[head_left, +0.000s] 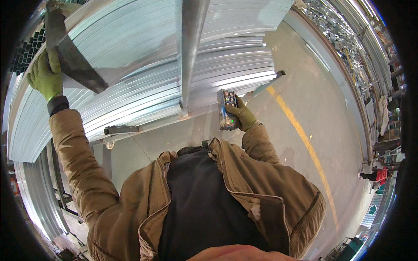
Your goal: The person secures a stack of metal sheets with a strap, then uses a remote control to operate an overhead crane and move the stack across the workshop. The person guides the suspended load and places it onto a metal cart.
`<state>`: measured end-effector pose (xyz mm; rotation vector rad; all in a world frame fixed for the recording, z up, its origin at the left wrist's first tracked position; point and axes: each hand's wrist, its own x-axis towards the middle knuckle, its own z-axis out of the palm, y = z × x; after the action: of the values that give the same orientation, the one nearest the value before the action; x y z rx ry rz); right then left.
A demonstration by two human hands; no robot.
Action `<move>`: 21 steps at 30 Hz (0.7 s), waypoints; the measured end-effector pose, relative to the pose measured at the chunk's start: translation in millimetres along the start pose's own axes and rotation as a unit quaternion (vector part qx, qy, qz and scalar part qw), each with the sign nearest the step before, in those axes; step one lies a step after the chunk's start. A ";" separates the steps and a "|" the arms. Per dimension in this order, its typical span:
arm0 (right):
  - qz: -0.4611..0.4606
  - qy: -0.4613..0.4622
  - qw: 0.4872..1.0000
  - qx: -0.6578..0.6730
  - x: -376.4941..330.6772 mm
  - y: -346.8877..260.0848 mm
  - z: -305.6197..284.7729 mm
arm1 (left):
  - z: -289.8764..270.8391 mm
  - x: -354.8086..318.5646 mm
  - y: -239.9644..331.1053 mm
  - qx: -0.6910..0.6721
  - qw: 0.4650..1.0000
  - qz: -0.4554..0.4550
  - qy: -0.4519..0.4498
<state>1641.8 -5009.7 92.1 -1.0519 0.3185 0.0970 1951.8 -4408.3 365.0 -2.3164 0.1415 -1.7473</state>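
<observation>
So the left hand (pixel 45 76) in its green glove has its grip closed on a dark flat strap (pixel 72 56) up over the stacked steel profiles (pixel 143 82), probably steadying it, while the right hand (pixel 241 116) clutches a button remote (pixel 227 109) near the chest, thumb-ready.
</observation>
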 end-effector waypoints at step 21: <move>-0.082 0.110 0.987 0.089 -40.7 -44.1 -66.7 | -10.1 62.4 199.8 -0.108 0.993 -0.009 0.054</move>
<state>1599.1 -5086.3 111.1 -0.9084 0.4313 -0.1935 1972.6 -4616.5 377.0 -2.3734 0.3454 -1.9532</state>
